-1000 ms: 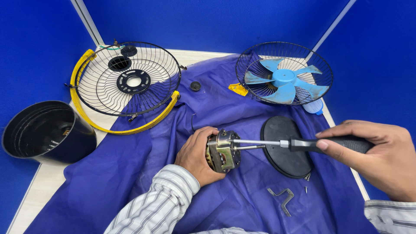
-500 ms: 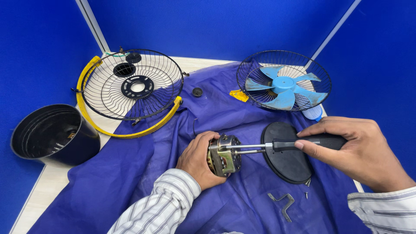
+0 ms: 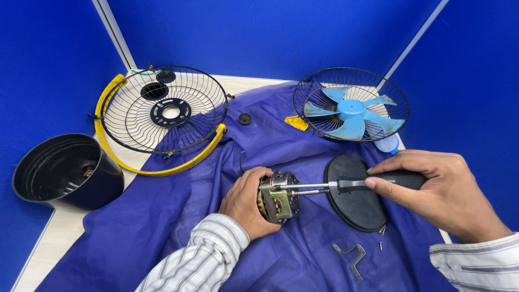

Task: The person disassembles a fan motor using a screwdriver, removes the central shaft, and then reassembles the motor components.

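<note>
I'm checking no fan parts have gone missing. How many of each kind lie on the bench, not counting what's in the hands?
Wire fan guards: 2
Blue fan blade: 1
Black round plate: 1
Black tub: 1
Metal bracket: 1
Small black cap: 1
Total: 7

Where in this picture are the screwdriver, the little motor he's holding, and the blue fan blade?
screwdriver (image 3: 378,180): head view, on its black handle.
motor (image 3: 277,197): head view, on its metal casing, beside the left hand.
blue fan blade (image 3: 350,110): head view, on its hub, inside the wire guard.
</note>
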